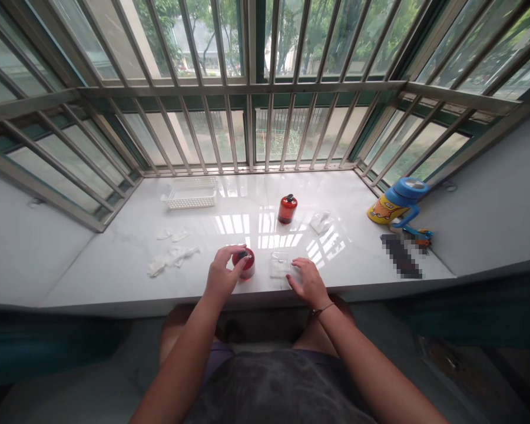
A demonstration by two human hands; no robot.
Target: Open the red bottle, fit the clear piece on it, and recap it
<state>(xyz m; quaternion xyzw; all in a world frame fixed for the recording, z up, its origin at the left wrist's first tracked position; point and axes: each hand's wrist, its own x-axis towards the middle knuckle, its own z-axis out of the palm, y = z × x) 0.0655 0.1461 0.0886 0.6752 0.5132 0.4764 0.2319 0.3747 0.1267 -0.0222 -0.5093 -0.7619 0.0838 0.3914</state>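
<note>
My left hand is closed around the top of a small red bottle with a black cap, near the sill's front edge. The thumb and fingers lie at the cap and hide part of it. Just right of this bottle, a clear square plastic case lies flat on the white surface. Beside the case's right edge is my right hand, fingers apart and holding nothing; whether a fingertip touches the case I cannot tell. Farther back stands a second red bottle with a black cap.
A white perforated basket sits at the back left of the white sill. Crumpled white tissues lie at left, and a crumpled clear wrapper at right. A blue and yellow bottle stands far right. Metal bars line the windows.
</note>
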